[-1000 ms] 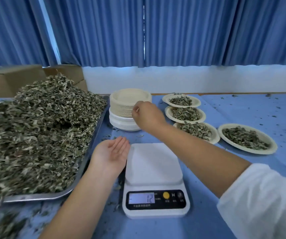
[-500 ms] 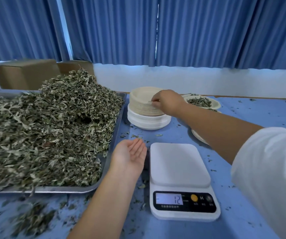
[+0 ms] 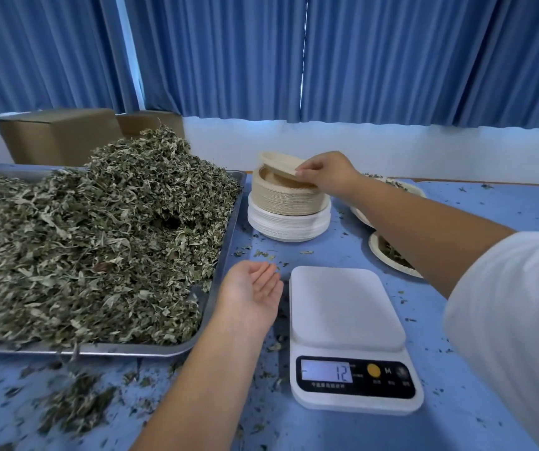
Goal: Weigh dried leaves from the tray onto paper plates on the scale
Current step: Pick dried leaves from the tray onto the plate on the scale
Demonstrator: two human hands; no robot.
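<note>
Step in hand: fetching a plate. Right hand (image 3: 328, 172) pinches the top plate (image 3: 281, 164), tilted above the stack (image 3: 289, 198). Left hand (image 3: 251, 294) lies open, empty, beside the scale (image 3: 346, 307), which reads 12 and is bare. Next: seat the plate flat there. Leaves (image 3: 99, 229) remain heaped in the tray (image 3: 225, 242).

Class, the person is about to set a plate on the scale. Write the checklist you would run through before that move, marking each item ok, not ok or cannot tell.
1. Grip on the top plate: ok, the right hand pinches its raised edge.
2. Only one plate lifted off the stack: cannot tell.
3. Bare scale platform: ok.
4. Zeroed display: not ok, it reads 12.
5. Free left hand: ok, open, palm up beside the platform.
6. Supply of leaves in the tray: ok, heaped.
</note>
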